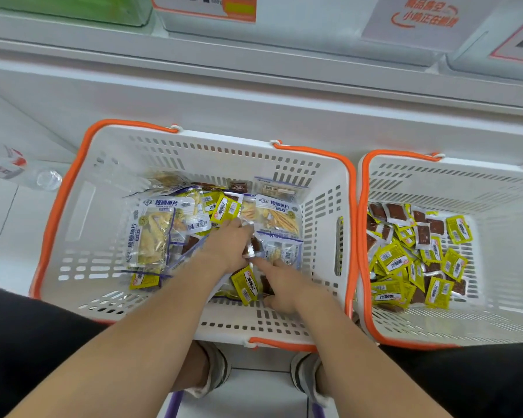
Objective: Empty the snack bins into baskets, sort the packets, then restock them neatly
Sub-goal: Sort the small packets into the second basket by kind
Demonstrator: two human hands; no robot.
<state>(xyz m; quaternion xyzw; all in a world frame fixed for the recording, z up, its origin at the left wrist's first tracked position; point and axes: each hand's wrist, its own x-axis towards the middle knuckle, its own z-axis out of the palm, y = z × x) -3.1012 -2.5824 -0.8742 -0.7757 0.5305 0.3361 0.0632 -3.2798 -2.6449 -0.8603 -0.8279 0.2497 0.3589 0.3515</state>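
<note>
Blue-trimmed 烤鳕鱼片 packets [159,233] flank left grip [227,247] holding sachet [255,248].

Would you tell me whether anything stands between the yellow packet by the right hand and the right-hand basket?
Only basket walls: the small yellow packet beside the right hand lies low in the white slotted plastic basket, so it must clear that side wall and the neighbouring basket's orange rim.

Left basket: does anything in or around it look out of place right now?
Yellow packets lie mixed among the blue-and-white fish packets in the left basket, while the right basket holds only small yellow and brown ones. A clear bottle lies on its side just outside the left basket.
</note>
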